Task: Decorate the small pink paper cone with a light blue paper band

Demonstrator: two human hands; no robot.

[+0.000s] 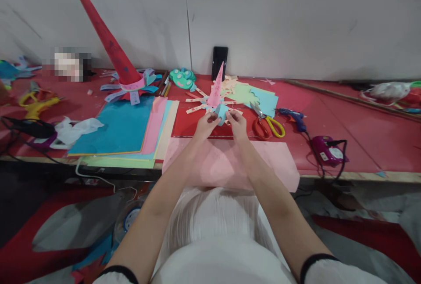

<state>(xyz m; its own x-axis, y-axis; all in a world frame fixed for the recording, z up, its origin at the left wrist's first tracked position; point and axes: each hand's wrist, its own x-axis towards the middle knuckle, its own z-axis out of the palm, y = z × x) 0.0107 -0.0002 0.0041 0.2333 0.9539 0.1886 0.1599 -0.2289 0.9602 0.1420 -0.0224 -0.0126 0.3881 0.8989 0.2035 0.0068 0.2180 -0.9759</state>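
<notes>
Between my two hands is a small light blue piece of paper [222, 113], curved and held up above the red sheet [187, 119]. My left hand [207, 125] pinches its left edge, and my right hand [236, 122] has its fingers closed at the right edge. Just behind stands a pink paper cone [216, 91] with handwriting on it. Paper strips [196, 109] with red marks fan out round its base, partly hidden by my hands. Under my forearms a pink sheet [272, 161] hangs over the table's front edge.
Scissors [263, 121] and a blue glue gun [292, 115] lie to the right, with a purple power socket [329, 150] beyond. Coloured sheets [115, 126] and a tall red cone [108, 38] stand left. A phone [219, 58] leans on the wall.
</notes>
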